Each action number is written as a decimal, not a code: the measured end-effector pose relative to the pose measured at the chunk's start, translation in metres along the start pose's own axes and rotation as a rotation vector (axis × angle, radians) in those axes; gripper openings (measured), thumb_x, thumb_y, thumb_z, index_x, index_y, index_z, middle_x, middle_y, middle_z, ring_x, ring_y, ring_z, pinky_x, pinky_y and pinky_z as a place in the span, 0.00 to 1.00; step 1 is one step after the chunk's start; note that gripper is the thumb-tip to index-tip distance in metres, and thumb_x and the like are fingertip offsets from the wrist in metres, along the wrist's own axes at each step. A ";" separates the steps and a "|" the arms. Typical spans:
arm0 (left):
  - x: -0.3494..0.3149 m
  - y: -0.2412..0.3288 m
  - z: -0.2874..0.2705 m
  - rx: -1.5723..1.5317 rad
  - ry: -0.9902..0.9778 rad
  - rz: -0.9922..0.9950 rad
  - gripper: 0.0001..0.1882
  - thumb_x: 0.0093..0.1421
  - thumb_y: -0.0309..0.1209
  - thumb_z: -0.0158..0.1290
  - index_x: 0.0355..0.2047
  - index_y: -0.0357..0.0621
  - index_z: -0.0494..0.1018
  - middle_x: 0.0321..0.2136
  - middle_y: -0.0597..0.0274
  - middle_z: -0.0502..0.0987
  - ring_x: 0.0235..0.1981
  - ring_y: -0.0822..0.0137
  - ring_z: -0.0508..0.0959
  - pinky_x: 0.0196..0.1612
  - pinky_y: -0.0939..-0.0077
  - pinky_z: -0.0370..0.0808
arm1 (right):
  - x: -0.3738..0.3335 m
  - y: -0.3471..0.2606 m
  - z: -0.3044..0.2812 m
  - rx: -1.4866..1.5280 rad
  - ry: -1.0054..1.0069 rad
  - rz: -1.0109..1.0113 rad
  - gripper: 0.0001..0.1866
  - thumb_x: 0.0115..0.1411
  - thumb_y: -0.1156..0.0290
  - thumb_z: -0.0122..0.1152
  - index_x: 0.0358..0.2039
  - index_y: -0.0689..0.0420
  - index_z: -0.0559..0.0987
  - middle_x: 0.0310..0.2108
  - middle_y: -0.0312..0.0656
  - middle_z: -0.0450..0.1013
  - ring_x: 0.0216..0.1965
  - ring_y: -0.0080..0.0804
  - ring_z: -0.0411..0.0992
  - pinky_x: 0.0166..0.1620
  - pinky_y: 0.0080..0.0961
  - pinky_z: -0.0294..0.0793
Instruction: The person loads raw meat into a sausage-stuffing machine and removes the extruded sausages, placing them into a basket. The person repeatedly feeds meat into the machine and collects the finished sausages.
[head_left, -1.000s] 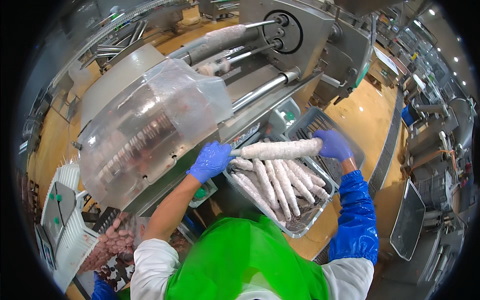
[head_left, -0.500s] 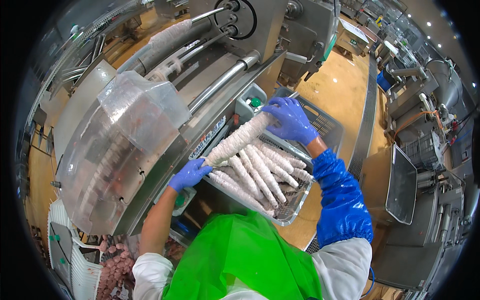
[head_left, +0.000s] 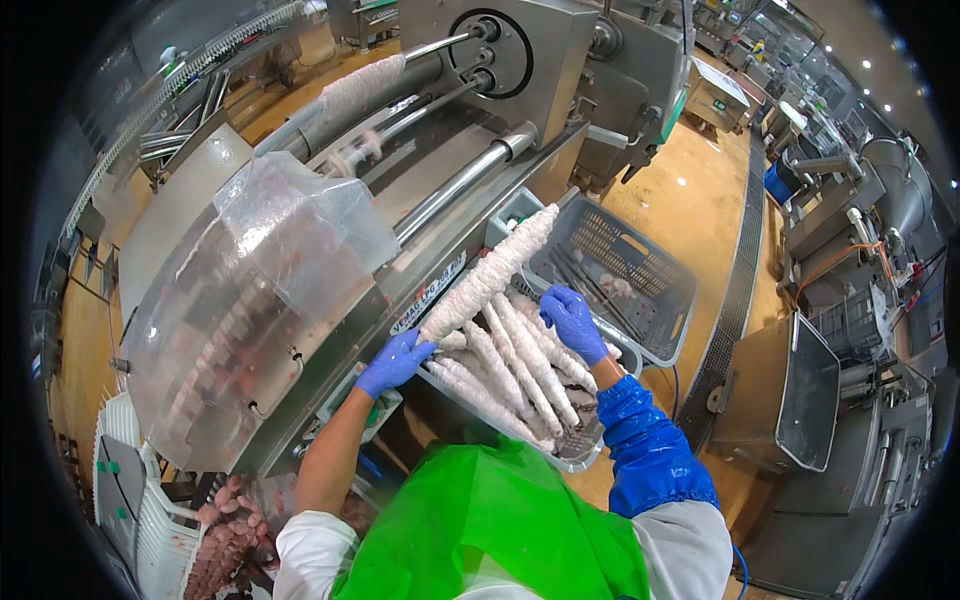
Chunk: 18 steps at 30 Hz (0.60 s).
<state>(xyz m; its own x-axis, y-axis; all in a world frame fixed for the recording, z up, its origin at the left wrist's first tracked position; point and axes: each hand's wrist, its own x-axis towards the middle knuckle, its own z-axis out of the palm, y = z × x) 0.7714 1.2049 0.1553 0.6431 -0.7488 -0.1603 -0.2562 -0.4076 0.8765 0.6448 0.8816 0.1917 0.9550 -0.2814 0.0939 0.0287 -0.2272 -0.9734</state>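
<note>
- The left hand (head_left: 395,362) grasps the near left end of a long white roll (head_left: 487,274).
- The roll is held above a crate (head_left: 578,464) of similar rolls (head_left: 518,358), beside the machine (head_left: 470,185).
- The right hand (head_left: 570,322) is off the held roll, to the right of its middle, above the crate's rolls; its fingers are bent, and I cannot tell whether they hold anything.
- The roll's long axis runs diagonally from near left to far right, its free end pointing far right, beside the gray basket (head_left: 612,230).
</note>
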 end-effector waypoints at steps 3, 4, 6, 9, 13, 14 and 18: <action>0.007 -0.010 0.009 0.048 0.045 0.044 0.20 0.64 0.40 0.50 0.45 0.33 0.73 0.37 0.48 0.78 0.39 0.57 0.78 0.45 0.63 0.72 | -0.018 0.019 -0.005 0.006 -0.026 0.095 0.10 0.63 0.67 0.52 0.29 0.60 0.75 0.22 0.33 0.69 0.22 0.18 0.66 0.27 0.18 0.67; 0.009 -0.012 0.010 0.098 0.033 0.019 0.20 0.63 0.40 0.50 0.45 0.33 0.73 0.36 0.48 0.79 0.37 0.59 0.77 0.44 0.63 0.72 | -0.018 0.027 -0.005 -0.020 0.023 0.136 0.10 0.64 0.67 0.51 0.31 0.60 0.75 0.24 0.34 0.70 0.23 0.19 0.67 0.29 0.20 0.68; 0.012 -0.013 0.015 0.192 0.005 -0.030 0.20 0.63 0.39 0.50 0.45 0.32 0.73 0.34 0.48 0.79 0.35 0.61 0.77 0.44 0.64 0.73 | -0.014 0.030 0.002 -0.077 0.121 0.226 0.11 0.64 0.66 0.51 0.36 0.61 0.76 0.26 0.36 0.72 0.26 0.21 0.68 0.32 0.23 0.70; 0.015 -0.015 0.029 0.182 -0.045 -0.055 0.20 0.63 0.40 0.51 0.43 0.31 0.73 0.34 0.44 0.78 0.37 0.54 0.78 0.44 0.62 0.73 | 0.013 0.049 0.014 0.079 0.114 0.217 0.14 0.66 0.63 0.51 0.41 0.61 0.74 0.33 0.37 0.72 0.31 0.22 0.69 0.32 0.22 0.71; 0.027 -0.033 0.056 0.168 -0.061 0.055 0.21 0.63 0.42 0.51 0.43 0.32 0.72 0.35 0.41 0.78 0.39 0.46 0.78 0.45 0.57 0.72 | 0.000 0.120 -0.013 -0.601 0.077 -0.073 0.11 0.56 0.67 0.59 0.35 0.61 0.73 0.33 0.45 0.71 0.32 0.41 0.70 0.35 0.37 0.71; 0.025 -0.024 0.056 0.157 -0.077 0.016 0.22 0.63 0.43 0.51 0.43 0.32 0.72 0.37 0.40 0.78 0.40 0.45 0.78 0.45 0.57 0.72 | -0.020 0.136 -0.019 -0.967 0.093 -0.266 0.11 0.54 0.68 0.60 0.33 0.61 0.72 0.32 0.47 0.71 0.32 0.46 0.70 0.36 0.40 0.71; 0.023 -0.027 0.064 0.119 -0.109 -0.040 0.24 0.63 0.45 0.50 0.46 0.32 0.72 0.41 0.36 0.77 0.45 0.41 0.76 0.48 0.54 0.71 | -0.179 0.234 -0.085 -1.075 0.117 0.049 0.07 0.52 0.70 0.54 0.29 0.59 0.75 0.30 0.54 0.72 0.36 0.55 0.72 0.39 0.50 0.69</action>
<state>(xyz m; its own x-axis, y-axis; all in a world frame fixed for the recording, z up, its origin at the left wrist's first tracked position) 0.7471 1.1658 0.0989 0.5739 -0.7806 -0.2476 -0.3199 -0.4920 0.8097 0.4555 0.7997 -0.0352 0.9124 -0.3866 0.1342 -0.3371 -0.8959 -0.2893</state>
